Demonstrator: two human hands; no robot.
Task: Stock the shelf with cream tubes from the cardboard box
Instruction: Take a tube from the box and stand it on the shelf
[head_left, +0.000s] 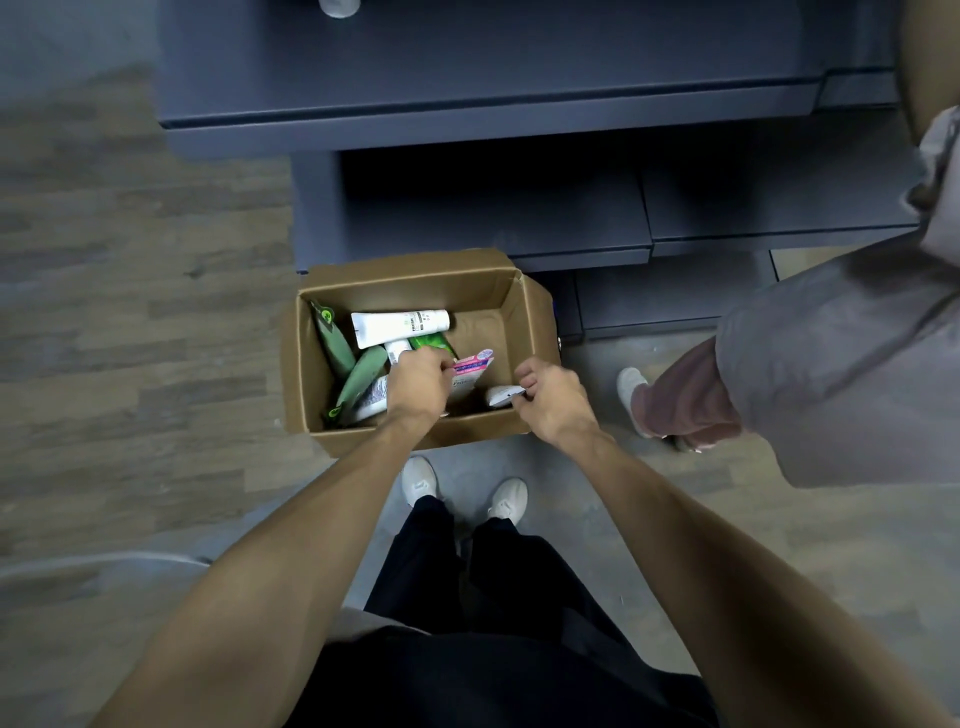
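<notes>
Box: cardboard box (415, 283) stands open on the floor (130, 312), just in front of the shelf (467, 104); flaps folded outward.
Box contents: several cream tubes lie loose on the bottom. White tube (397, 326) lies flat near the far wall. Two green tubes (343, 358) lean along the left wall, crossing each other. Bright green tube (434, 343) lies partly under the white one. Another white tube (371, 400) lies near the front left corner.
Left hand: left hand (418, 382) reaches into the box middle; fingers are curled onto a pink tube (470, 371), gripping its end.
Right hand: right hand (553, 397) sits at the right front of the box; fingers are curled and pinch a small white tube (504, 396) near the front wall.
Shelf: dark grey tiers run across the upper view. Front edges of lower tiers sit directly behind the box. An unclear pale object (338, 6) stands at the top edge.
Wearer: dark trousers and white shoes (465, 491) show just behind the box.
Second person: grey top (841, 358), pink trousers and one white shoe (631, 384) appear at the right, near the box but apart from it.
</notes>
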